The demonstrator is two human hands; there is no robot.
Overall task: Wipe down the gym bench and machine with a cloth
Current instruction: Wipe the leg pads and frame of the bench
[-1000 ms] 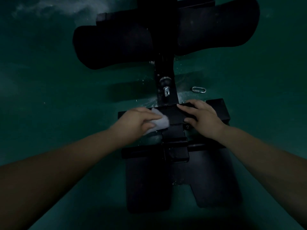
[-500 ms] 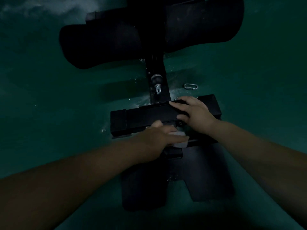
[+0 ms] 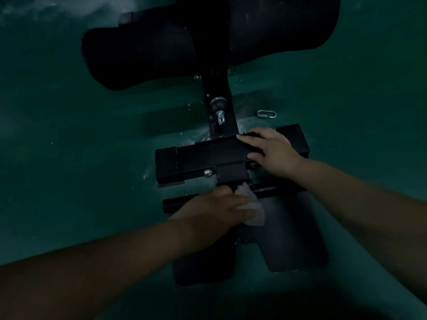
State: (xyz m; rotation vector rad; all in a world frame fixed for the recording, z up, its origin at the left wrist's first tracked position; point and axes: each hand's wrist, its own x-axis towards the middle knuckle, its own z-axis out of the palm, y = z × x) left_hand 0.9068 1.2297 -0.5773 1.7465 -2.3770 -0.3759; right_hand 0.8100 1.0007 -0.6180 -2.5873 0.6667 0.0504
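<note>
A black gym machine stands on a dark green floor, seen from above in dim light. Its crossbar [image 3: 198, 158] runs left to right at the middle. A black post [image 3: 219, 88] with a pull pin [image 3: 220, 116] rises toward a wide black pad [image 3: 150, 49] at the top. A black seat pad [image 3: 293, 239] lies nearest to me. My left hand [image 3: 212, 211] presses a white cloth [image 3: 253, 210] onto the round bar and the pad's front edge. My right hand [image 3: 272, 151] rests flat on the crossbar's right part, fingers spread.
A small metal link [image 3: 266, 114] lies on the floor to the right of the post. White dust specks are scattered on the floor around the crossbar. A pale smear [image 3: 46, 8] marks the floor at the top left.
My left hand has slid the cloth from the top of the crossbar toward me, down onto the round bar and seat pad. My right hand has stayed on the crossbar.
</note>
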